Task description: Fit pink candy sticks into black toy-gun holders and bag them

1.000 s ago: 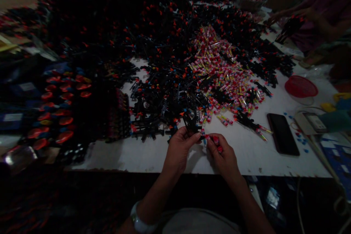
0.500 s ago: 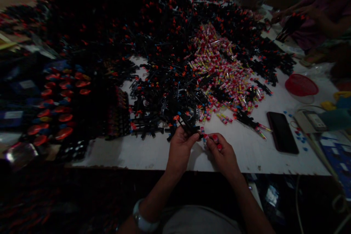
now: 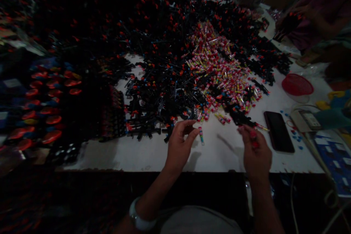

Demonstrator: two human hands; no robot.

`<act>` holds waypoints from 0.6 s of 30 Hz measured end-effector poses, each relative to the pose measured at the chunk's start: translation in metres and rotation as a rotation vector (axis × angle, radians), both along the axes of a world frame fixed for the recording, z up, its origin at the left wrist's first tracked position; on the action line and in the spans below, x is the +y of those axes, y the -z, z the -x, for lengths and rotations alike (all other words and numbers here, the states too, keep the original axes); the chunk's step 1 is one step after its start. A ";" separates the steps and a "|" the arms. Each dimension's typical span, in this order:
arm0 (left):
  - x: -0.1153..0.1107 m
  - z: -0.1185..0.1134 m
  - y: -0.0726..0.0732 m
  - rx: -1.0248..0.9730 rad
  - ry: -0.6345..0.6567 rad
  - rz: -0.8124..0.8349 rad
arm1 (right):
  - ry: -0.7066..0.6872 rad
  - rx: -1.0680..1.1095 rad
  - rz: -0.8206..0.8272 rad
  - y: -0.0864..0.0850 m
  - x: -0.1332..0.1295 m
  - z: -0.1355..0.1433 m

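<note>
My left hand (image 3: 179,144) is above the front of the white table, thumb and forefinger apart with no object visible between them. A small candy tube (image 3: 202,136) with a pink-red top is right by its thumb tip; whether they touch I cannot tell. My right hand (image 3: 257,150) is further right, fingers curled round some red-capped candy tubes (image 3: 253,139), slightly blurred. Just beyond its fingertips, black toy guns (image 3: 241,116) lie at the edge of the pile, one with a tube at its end.
A heap of candy tubes (image 3: 216,62) lies amid a large pile of black toy guns (image 3: 164,80). To the right are a phone (image 3: 279,131), a red basket (image 3: 297,84) and small blue pieces (image 3: 296,136). Another person (image 3: 323,18) sits at the far right.
The black toy gun formerly in my left hand is no longer there. My right hand has moved right, away from the left, still holding red-capped tubes. The view has shifted slightly.
</note>
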State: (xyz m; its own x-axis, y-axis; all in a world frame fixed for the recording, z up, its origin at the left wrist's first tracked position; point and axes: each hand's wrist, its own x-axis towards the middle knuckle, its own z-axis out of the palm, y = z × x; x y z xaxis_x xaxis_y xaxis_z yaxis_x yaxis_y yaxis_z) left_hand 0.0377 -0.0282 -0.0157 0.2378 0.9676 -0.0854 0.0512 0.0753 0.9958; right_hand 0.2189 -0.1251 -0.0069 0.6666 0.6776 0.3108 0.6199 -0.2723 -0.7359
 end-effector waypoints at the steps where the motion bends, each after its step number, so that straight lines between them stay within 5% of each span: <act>1: 0.005 0.002 -0.001 0.093 -0.031 -0.075 | 0.083 -0.151 -0.036 0.000 -0.001 -0.012; 4: 0.019 0.005 -0.001 0.252 -0.072 -0.210 | 0.093 -0.334 -0.023 0.004 0.015 -0.024; 8: 0.025 -0.004 0.002 0.266 -0.022 -0.237 | -0.144 -0.066 0.115 0.015 0.074 0.008; 12: 0.018 -0.004 0.005 0.273 0.015 -0.259 | -0.170 -0.062 0.351 0.020 0.117 0.031; 15: 0.017 0.005 0.001 0.208 -0.015 -0.145 | -0.130 -0.180 0.218 0.023 0.105 0.026; 18: 0.022 0.014 -0.008 -0.065 0.024 0.207 | -0.243 -0.365 -0.031 0.029 0.071 0.015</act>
State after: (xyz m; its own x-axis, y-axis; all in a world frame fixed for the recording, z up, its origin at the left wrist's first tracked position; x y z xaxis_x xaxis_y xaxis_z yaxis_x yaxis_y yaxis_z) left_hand 0.0240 -0.0060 -0.0076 0.2717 0.9250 -0.2656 -0.0084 0.2783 0.9605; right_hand 0.2036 -0.0541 -0.0359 0.3315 0.7879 0.5189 0.8840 -0.0673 -0.4626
